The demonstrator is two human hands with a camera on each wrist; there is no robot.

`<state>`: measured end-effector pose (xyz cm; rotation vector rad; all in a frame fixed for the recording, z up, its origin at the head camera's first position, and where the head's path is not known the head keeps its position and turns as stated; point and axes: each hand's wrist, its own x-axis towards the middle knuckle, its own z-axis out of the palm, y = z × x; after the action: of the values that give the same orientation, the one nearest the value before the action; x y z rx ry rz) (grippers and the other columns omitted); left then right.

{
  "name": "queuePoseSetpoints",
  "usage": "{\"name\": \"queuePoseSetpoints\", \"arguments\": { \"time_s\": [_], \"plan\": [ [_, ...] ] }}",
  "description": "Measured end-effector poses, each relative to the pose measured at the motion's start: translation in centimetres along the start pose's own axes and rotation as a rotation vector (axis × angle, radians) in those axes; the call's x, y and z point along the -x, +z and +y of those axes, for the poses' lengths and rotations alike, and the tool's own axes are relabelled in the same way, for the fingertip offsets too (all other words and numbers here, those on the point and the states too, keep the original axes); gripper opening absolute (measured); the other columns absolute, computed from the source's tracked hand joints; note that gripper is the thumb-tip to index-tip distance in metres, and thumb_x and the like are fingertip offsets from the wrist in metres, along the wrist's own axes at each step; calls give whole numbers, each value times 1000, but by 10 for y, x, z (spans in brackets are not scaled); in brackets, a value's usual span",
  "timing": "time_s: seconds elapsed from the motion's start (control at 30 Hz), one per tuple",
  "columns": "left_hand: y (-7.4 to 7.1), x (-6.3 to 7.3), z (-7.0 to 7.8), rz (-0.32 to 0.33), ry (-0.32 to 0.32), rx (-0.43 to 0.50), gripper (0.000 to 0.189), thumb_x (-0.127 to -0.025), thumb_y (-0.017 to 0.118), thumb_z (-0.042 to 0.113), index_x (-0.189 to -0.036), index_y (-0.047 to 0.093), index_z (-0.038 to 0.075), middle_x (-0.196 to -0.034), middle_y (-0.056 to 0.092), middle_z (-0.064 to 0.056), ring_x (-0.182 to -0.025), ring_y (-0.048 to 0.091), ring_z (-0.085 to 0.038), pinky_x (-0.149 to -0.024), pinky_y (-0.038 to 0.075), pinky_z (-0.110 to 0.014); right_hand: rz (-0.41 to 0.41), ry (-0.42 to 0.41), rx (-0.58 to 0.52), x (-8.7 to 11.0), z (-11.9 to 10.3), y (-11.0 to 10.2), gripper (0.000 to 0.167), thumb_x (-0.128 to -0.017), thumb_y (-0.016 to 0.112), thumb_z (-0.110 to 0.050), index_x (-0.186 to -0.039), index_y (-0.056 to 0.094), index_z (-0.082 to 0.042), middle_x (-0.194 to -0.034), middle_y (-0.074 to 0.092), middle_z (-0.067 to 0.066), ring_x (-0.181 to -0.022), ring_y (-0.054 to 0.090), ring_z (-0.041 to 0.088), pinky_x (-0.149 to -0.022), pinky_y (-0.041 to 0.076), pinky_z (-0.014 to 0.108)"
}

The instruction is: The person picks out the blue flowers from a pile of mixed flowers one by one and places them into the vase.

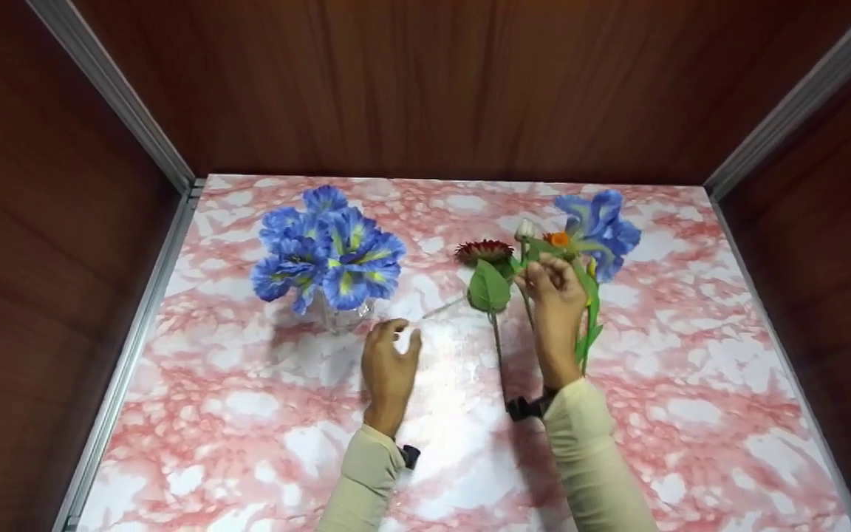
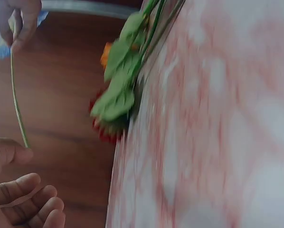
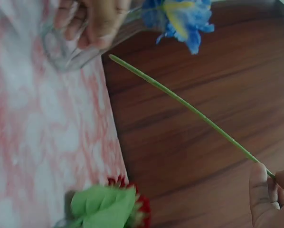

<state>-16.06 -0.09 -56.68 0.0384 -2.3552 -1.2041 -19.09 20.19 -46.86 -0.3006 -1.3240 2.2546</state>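
Note:
My right hand [image 1: 560,310] pinches the thin green stem [image 3: 180,99] of a blue artificial iris [image 1: 606,233] between thumb and fingers. The bloom, blue with some yellow, lies beyond that hand, and the bare stem slants down to the left. My left hand [image 1: 390,366] has its fingers loosely bent and thumb apart, holding nothing; the stem's free end is close to its thumb in the left wrist view. Just beyond the left hand stands a clear glass vase [image 3: 54,45] filled with blue irises [image 1: 329,251], whose blooms hide its upper part.
Under and beside my right arm lie a dark red flower [image 1: 486,251] with a green leaf [image 1: 489,287], a white bud [image 1: 525,229] and an orange flower [image 1: 559,239]. Brown wood-grain panels [image 1: 425,89] enclose the pink-and-white marbled table [image 1: 248,443] at the back and sides.

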Motion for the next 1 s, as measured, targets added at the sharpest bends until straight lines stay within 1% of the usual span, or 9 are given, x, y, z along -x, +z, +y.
{"name": "queuePoseSetpoints", "arguments": {
  "time_s": [0.07, 0.17, 0.3, 0.4, 0.53, 0.67, 0.73, 0.83, 1.0],
  "plan": [
    [-5, -4, -8, 40, -26, 18, 19, -77, 78, 14, -92, 70, 5, -87, 67, -10, -81, 61, -28, -72, 48, -38, -7, -5, -25, -3, 1, 11, 14, -89, 60, 8, -102, 55, 11, -89, 61, 17, -75, 66, 26, -74, 56, 35],
    [-11, -10, -18, 91, -46, 37, 19, -76, 78, 11, -91, 69, 4, -86, 66, -12, -82, 62, -31, -74, 48, -39, -15, -18, -44, -6, 5, 25, 10, -90, 57, 10, -100, 56, 9, -89, 60, 21, -74, 67, 25, -72, 57, 34],
    [-19, -15, -28, 153, -61, 11, 19, -75, 77, 12, -91, 68, 4, -85, 65, -13, -82, 60, -31, -75, 47, -40, -26, -27, -44, -9, 10, 41, 11, -90, 56, 11, -101, 55, 10, -87, 59, 20, -73, 66, 25, -72, 56, 36],
    [-24, -17, -33, 199, -96, -15, 20, -74, 77, 11, -90, 68, 4, -85, 64, -13, -82, 59, -30, -75, 46, -41, -25, -25, -35, -10, 15, 49, 12, -89, 58, 9, -102, 55, 11, -84, 60, 16, -71, 66, 26, -73, 56, 38],
    [-28, -20, -39, 253, -164, -29, 24, -72, 79, 10, -90, 65, 2, -89, 63, -15, -88, 58, -33, -80, 45, -43, -16, -32, -45, -13, 20, 58, 11, -90, 58, 9, -100, 56, 10, -79, 58, 13, -66, 65, 24, -71, 56, 39],
    [-29, -25, -47, 294, -211, -30, 38, -70, 81, 11, -98, 58, -1, -101, 57, -18, -99, 53, -36, -89, 41, -45, -5, -44, -73, -16, 24, 65, 7, -90, 56, 9, -97, 55, 8, -77, 60, 14, -64, 65, 23, -66, 57, 37],
    [-29, -28, -51, 309, -218, -22, 48, -68, 82, 11, -104, 54, -3, -106, 54, -21, -104, 50, -38, -92, 39, -45, -1, -41, -86, -18, 25, 68, 6, -90, 56, 9, -97, 55, 8, -79, 62, 15, -65, 65, 22, -65, 57, 35],
    [-28, -32, -55, 312, -230, -2, 63, -66, 84, 12, -115, 51, -7, -114, 51, -27, -109, 48, -41, -96, 38, -46, 4, -30, -122, -19, 26, 71, 6, -91, 54, 9, -96, 55, 7, -81, 63, 16, -68, 65, 21, -65, 56, 33],
    [-24, -35, -61, 279, -285, 62, 82, -67, 84, 13, -132, 42, -13, -129, 45, -34, -121, 44, -46, -103, 35, -49, 25, 2, -221, -22, 27, 77, 5, -91, 52, 12, -96, 52, 10, -80, 61, 17, -68, 64, 23, -67, 56, 32]
  ]
}}
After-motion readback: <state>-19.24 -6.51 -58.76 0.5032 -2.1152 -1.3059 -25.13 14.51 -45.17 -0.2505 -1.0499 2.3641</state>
